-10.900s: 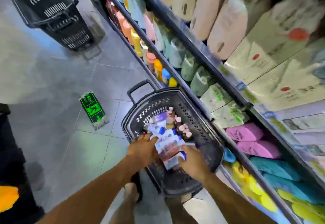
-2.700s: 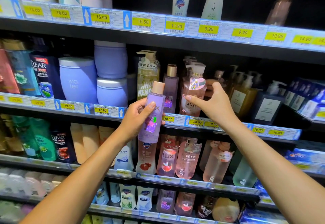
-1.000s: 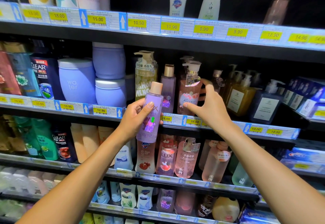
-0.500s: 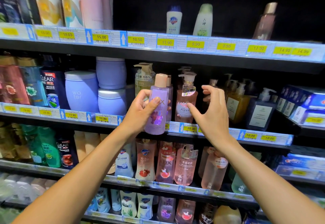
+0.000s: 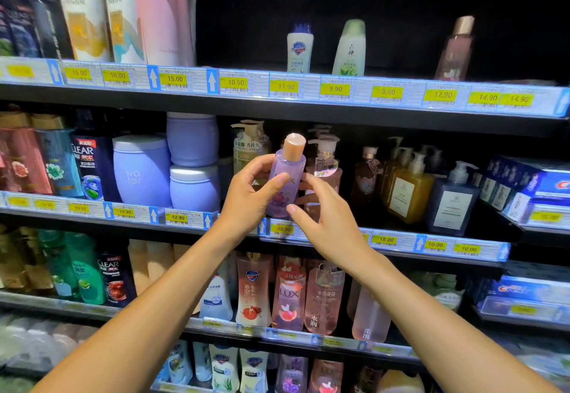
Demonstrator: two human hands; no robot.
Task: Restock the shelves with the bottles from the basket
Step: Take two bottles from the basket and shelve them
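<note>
My left hand (image 5: pixel 246 198) grips a purple bottle (image 5: pixel 286 170) with a rose-gold cap, upright, in front of the middle shelf (image 5: pixel 398 240). My right hand (image 5: pixel 333 223) has come up to the bottle's right side. Its thumb lies on the lower front of the bottle and its fingers reach behind it. Just behind stands a pink pump bottle (image 5: pixel 327 168) on the same shelf. The basket is out of view.
Lilac jars (image 5: pixel 140 170) and dark shampoo bottles (image 5: pixel 92 167) fill the middle shelf's left. Amber and dark pump bottles (image 5: pixel 410 189) and toothpaste boxes (image 5: pixel 530 183) stand to the right. The top shelf (image 5: pixel 385 93) holds a few small bottles with dark gaps. Pink bottles (image 5: pixel 290 297) line the shelf below.
My right hand has left the pink pump bottle and closed in on the purple bottle. My left hand has lifted that bottle slightly and brought it before the shelf gap.
</note>
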